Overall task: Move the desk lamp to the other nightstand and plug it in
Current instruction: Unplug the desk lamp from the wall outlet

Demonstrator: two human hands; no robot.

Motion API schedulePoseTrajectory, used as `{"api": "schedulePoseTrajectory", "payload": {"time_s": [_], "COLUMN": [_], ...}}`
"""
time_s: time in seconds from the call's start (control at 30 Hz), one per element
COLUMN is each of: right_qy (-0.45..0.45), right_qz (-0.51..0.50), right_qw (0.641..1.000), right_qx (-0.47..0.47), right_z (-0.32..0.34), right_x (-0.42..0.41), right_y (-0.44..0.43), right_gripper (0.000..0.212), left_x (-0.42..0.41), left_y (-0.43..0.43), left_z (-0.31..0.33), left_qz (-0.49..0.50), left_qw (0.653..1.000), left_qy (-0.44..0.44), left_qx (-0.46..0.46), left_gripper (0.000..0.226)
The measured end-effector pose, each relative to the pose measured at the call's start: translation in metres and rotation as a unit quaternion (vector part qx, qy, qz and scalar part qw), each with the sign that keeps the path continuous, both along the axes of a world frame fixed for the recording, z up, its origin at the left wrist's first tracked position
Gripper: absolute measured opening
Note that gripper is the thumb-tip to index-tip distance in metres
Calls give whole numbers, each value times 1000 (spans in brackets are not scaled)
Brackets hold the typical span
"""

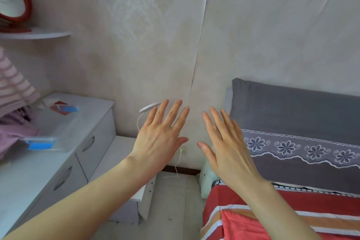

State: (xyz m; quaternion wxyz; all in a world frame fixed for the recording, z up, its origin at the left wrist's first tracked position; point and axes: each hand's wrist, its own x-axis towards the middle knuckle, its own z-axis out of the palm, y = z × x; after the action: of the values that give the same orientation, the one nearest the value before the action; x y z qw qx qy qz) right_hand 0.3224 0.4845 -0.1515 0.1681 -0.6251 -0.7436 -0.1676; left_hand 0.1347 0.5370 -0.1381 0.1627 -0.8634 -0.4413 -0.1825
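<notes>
Currently: left hand [159, 140] and right hand [226, 142] — fingers spread flat, holding nothing, raised ahead of any reach. Desk lamp [145, 112] stands on white nightstand [118, 154], cord [178, 163] apparently plugged into wall socket [182, 150] — untouched.

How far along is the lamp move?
Nothing looks done yet. The white desk lamp stands on the nightstand behind the left hand, its cord running up to the wall outlet. Both hands, left and right hand, are open and empty. Unplugging, carrying and replugging remain.
</notes>
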Motion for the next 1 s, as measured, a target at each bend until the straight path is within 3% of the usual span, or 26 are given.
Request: {"api": "schedulePoseTrajectory", "payload": {"time_s": [0.63, 1.0], "right_qy": [26, 34], "right_qz": [-58, -63], "right_qw": [997, 994], "right_qx": [-32, -83], "right_z": [-34, -88], "right_x": [18, 58], "right_y": [182, 254], "right_gripper": [62, 60], "left_x": [36, 86], "left_y": [208, 269], "left_z": [-42, -117], "left_qz": [-66, -58], "left_qw": [998, 996], "left_qy": [-6, 22], "left_qx": [7, -68], "left_gripper": [80, 85]}}
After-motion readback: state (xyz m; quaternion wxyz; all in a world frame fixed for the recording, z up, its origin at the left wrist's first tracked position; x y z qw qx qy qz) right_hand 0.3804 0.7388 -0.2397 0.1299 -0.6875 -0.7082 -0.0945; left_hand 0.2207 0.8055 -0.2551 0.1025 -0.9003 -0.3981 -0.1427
